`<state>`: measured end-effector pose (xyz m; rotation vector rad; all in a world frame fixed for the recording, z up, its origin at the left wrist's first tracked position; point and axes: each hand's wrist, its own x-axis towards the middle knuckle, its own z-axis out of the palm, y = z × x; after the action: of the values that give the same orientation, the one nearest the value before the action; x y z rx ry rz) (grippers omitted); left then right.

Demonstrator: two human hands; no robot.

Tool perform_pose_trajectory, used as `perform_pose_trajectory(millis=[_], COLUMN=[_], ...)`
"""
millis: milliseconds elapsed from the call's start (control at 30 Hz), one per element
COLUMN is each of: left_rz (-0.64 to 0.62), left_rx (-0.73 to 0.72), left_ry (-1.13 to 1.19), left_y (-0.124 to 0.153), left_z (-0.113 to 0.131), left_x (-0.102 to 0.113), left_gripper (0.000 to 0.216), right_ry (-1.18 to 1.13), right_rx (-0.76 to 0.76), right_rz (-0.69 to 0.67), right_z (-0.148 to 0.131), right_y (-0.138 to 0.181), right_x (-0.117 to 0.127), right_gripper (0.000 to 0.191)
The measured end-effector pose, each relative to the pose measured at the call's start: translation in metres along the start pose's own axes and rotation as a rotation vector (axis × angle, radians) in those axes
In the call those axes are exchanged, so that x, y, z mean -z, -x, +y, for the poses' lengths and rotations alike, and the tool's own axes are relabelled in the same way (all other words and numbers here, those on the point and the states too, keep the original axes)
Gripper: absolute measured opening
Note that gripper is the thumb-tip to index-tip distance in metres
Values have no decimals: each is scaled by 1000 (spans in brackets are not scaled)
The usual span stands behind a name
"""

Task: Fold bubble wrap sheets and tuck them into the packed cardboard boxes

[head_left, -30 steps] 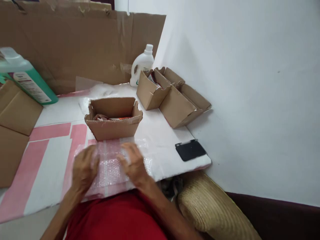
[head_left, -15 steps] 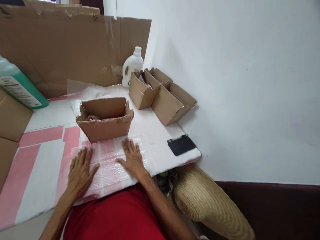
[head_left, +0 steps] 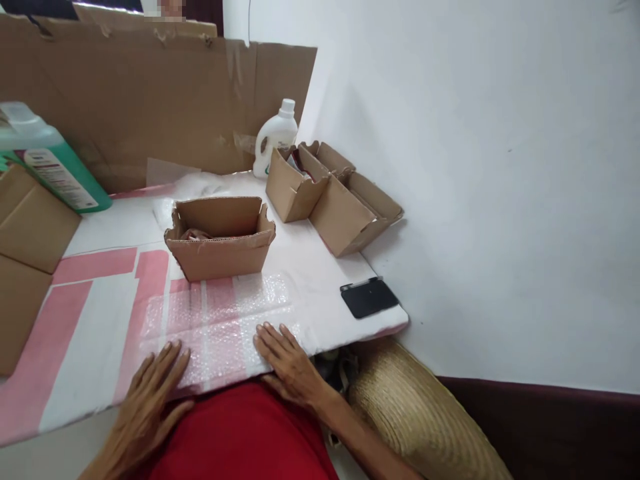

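A clear sheet of bubble wrap [head_left: 220, 333] lies flat on the pink-and-white table cover [head_left: 70, 353], close to the front edge. My left hand [head_left: 150, 393] rests at the near left of the sheet, fingers stretched forward and thumb out to the side. At its near right corner, my right hand [head_left: 287, 360] lies with fingers extended over the table edge; its thumb hangs by the edge. Neither hand grips anything. Just behind the bubble wrap stands an open cardboard box [head_left: 223, 257] with reddish contents that I cannot make out.
More open cardboard boxes [head_left: 343, 220] stand at the right by the wall, with a white jug [head_left: 275, 137] behind. A black flat device [head_left: 369, 297] lies near the right corner. Far left are a green-liquid bottle [head_left: 60, 173] and cardboard [head_left: 30, 233]. A straw hat [head_left: 410, 400] is below.
Both hands have slid back toward my body, from the middle of the bubble wrap to its near edge. The view has shifted slightly. The boxes stay in place.
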<state>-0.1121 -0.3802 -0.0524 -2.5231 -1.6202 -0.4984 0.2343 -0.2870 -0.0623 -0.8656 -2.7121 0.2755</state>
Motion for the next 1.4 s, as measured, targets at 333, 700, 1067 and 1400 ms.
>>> perform_pose_trajectory(millis=[333, 700, 1067, 1400], left_rz=[102, 104, 96, 250], left_rx=[64, 948, 974, 150], left_ry=[207, 626, 331, -47], left_y=[46, -36, -52, -77], left_z=[-12, -27, -43, 13], left_x=[9, 41, 14, -13], left_gripper=[44, 43, 41, 61], right_ry=[-9, -752, -583, -120], right_rx=[30, -656, -791, -210], right_rz=[226, 297, 480, 511], right_z=[7, 40, 58, -21], right_y=[44, -25, -64, -87], right_x=[6, 34, 7, 5], right_gripper=[40, 26, 34, 57])
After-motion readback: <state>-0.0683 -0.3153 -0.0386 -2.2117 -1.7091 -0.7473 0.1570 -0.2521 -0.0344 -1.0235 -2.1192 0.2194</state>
